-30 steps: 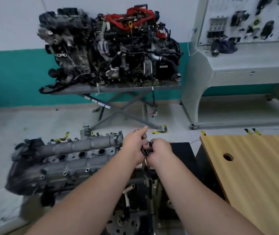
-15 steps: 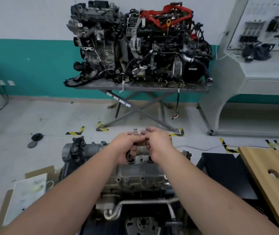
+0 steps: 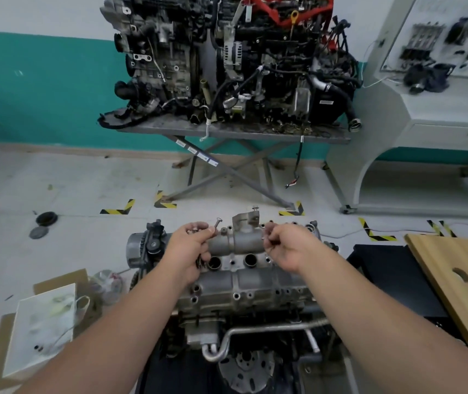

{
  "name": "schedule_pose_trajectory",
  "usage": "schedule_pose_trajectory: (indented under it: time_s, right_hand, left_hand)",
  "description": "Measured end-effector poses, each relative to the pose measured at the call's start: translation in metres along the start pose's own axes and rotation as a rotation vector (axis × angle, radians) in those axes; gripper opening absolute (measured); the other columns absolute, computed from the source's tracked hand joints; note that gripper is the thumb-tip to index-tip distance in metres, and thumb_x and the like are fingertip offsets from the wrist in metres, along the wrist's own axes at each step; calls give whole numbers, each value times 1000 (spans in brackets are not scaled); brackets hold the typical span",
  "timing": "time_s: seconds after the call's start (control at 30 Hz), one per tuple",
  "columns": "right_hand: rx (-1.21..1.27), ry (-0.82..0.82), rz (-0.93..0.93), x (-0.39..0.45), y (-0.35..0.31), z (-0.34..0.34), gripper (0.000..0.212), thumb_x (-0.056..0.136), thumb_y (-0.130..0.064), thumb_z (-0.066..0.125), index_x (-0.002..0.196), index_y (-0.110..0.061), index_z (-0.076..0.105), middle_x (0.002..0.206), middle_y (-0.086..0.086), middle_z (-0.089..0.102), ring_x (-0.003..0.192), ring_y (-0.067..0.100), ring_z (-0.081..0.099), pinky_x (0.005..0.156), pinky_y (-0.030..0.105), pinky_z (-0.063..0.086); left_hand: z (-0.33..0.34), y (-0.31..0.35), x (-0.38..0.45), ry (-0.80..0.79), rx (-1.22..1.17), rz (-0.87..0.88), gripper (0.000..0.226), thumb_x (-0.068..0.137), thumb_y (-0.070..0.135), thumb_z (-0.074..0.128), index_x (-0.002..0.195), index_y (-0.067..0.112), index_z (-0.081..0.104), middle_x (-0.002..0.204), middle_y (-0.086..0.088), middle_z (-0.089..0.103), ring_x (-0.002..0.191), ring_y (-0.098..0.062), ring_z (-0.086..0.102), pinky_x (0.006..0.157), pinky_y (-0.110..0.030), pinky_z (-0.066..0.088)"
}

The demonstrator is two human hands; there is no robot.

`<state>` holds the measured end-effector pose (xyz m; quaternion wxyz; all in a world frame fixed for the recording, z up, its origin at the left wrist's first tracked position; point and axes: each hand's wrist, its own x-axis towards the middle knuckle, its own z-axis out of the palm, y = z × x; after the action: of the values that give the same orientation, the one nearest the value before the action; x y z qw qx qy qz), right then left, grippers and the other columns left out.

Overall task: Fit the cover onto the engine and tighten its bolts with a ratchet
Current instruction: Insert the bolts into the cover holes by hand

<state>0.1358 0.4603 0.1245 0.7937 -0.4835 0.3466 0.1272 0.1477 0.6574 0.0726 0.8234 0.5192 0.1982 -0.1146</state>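
Observation:
A grey cast cover [image 3: 244,280] with two ridged tubes and several round holes lies across the top of the engine [image 3: 255,336] right in front of me. My left hand [image 3: 191,245] hovers over the cover's left end and holds a bunch of bolts [image 3: 198,231], one bolt sticking up between finger and thumb. Over the cover's right half, my right hand [image 3: 285,245] pinches a single small bolt [image 3: 265,237]. No ratchet is in view.
A second, larger engine [image 3: 235,58] stands on a scissor-leg stand [image 3: 227,132] across the floor. A wooden table [image 3: 460,288] with a hole is at the right, cardboard with a white sheet [image 3: 42,322] at the left. A grey training panel [image 3: 426,103] stands at the far right.
My hands were together in front of me; they have drawn apart, left to the cover's left end, right toward its right half. My view has swung so the engine is centred.

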Motion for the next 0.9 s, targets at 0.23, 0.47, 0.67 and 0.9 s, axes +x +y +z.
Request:
schedule_pose_trajectory:
  time_s: [0.23,0.47,0.67,0.9]
  right_hand:
    - [-130,43,-144,12,13,-22,15,89,12,61,103,8,56,98,23,65,74,26,70,53,23,57]
    - [-1255,125,-563,19,7,-51,12,82,-4,71,76,-14,74,73,2,72,70,17,68,60,27,54]
    - [-1341,-18,-625,25,7,-61,13,89,-14,70,95,-22,77,89,-14,69,84,1,62,70,14,43]
    - [-1481,-87,-635,35,18,-54,15,92,-17,67,102,-23,75,97,-9,71,83,4,62,80,20,46]
  left_hand:
    - [-24,-10,1,124,106,176,14,91,7,71,91,16,60,61,0,64,40,-8,37,39,-24,36]
    - [-21,-20,-2,195,119,216,14,91,12,73,89,21,63,65,-2,63,42,-10,37,43,-27,35]
    - [-1,-23,-14,200,551,444,15,87,25,76,78,32,67,79,23,66,70,4,59,65,-24,43]
    - [19,-32,-14,122,477,318,19,88,19,75,76,31,67,75,3,62,54,-12,47,57,-34,45]
